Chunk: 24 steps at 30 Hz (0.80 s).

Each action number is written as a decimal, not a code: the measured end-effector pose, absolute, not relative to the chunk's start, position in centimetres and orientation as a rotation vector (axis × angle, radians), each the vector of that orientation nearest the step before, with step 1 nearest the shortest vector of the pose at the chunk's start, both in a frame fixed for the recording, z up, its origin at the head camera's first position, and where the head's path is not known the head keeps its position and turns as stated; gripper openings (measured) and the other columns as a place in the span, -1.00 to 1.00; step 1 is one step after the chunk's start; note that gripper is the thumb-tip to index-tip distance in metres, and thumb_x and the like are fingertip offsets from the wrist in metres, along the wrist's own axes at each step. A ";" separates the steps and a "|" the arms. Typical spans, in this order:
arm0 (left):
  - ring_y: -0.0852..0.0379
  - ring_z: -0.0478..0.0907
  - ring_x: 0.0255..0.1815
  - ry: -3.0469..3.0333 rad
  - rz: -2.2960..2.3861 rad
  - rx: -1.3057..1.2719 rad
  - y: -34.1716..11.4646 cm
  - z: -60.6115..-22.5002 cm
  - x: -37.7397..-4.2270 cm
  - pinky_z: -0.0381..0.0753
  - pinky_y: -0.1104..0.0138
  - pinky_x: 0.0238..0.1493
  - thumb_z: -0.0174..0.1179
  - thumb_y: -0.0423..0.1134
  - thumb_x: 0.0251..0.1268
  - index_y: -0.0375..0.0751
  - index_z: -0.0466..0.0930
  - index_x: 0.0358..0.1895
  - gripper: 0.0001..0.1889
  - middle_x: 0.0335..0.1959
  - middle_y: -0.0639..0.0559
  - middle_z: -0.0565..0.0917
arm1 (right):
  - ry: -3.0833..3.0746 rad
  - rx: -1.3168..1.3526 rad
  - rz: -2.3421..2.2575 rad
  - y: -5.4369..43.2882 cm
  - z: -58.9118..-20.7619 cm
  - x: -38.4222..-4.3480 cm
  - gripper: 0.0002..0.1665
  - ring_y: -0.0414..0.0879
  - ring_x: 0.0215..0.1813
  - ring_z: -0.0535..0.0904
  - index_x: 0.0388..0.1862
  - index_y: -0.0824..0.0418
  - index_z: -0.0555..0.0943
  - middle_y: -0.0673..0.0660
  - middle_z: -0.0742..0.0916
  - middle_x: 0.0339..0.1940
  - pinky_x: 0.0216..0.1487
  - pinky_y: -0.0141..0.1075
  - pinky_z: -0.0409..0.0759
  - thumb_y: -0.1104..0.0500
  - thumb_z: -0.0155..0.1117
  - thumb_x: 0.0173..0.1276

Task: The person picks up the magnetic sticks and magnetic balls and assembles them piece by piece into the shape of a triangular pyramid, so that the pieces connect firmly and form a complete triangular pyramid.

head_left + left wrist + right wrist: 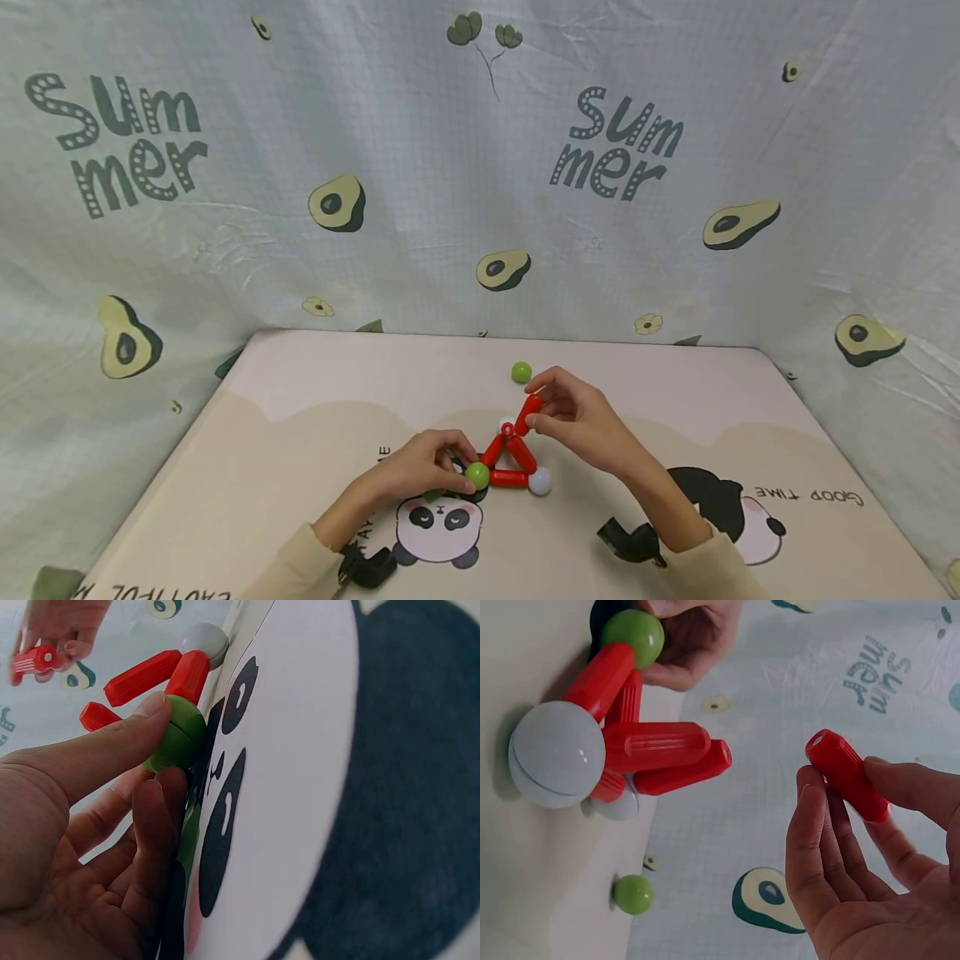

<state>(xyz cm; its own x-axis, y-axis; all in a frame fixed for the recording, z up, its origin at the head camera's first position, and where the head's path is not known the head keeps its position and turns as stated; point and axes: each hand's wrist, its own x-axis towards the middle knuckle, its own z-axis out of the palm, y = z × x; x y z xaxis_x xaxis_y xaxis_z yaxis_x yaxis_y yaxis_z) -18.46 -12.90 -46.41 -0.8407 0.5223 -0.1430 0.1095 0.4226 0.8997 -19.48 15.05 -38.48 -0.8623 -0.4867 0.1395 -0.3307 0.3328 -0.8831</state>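
Note:
My left hand [423,463] pinches a green ball [477,476] between thumb and fingers, low over the table at one corner of a ball-and-rod frame. Red rods [509,478] join that ball to a white ball [540,481] on the right and to another white ball behind, partly hidden. Further red rods [656,744] slant up from the frame, their far ends bare. My right hand [581,421] holds a separate loose red rod [847,774] between thumb and fingers. In the right wrist view a gap shows between this rod and the frame.
A loose green ball [521,372] lies on the table behind the frame. Panda drawings [438,529] and lettering cover the pale table mat [322,517]. A hanging cloth [420,275] printed with avocados rises along the table's back edge.

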 end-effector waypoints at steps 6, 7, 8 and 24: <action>0.13 0.54 -0.34 2.276 1.406 0.556 -13.0 -46.5 -18.5 0.51 0.43 -0.34 0.50 -0.22 0.21 -0.17 0.66 0.00 -0.67 -0.16 -0.02 0.68 | 2.460 -0.804 -1.519 14.4 -38.6 -19.1 -0.71 -0.06 -0.09 0.70 0.08 0.17 0.59 0.17 0.74 -0.06 -0.01 -0.41 0.68 0.25 0.36 0.41; 0.13 0.54 -0.34 2.274 1.409 0.558 -13.0 -46.5 -18.4 0.51 0.43 -0.34 0.50 -0.22 0.21 -0.18 0.66 0.00 -0.67 -0.16 -0.02 0.68 | 2.462 -0.805 -1.511 14.4 -38.6 -19.1 -0.71 -0.07 -0.08 0.70 0.08 0.18 0.59 0.16 0.74 -0.06 -0.01 -0.41 0.68 0.25 0.35 0.41; 0.13 0.54 -0.34 2.270 1.413 0.560 -13.0 -46.5 -18.4 0.51 0.42 -0.34 0.50 -0.23 0.21 -0.18 0.66 0.00 -0.67 -0.16 -0.03 0.68 | 2.465 -0.804 -1.502 14.3 -38.7 -19.1 -0.72 -0.07 -0.08 0.70 0.08 0.18 0.60 0.16 0.74 -0.06 -0.01 -0.42 0.67 0.26 0.35 0.42; 0.14 0.56 -0.36 2.267 1.414 0.569 -13.1 -46.5 -18.4 0.51 0.42 -0.34 0.49 -0.23 0.22 -0.19 0.66 -0.01 -0.68 -0.17 -0.02 0.69 | 2.559 -0.997 -1.277 13.1 -40.3 -19.2 -0.78 -0.23 -0.10 0.70 0.01 0.18 0.71 -0.03 0.80 -0.10 0.00 -0.35 0.69 0.23 0.39 0.41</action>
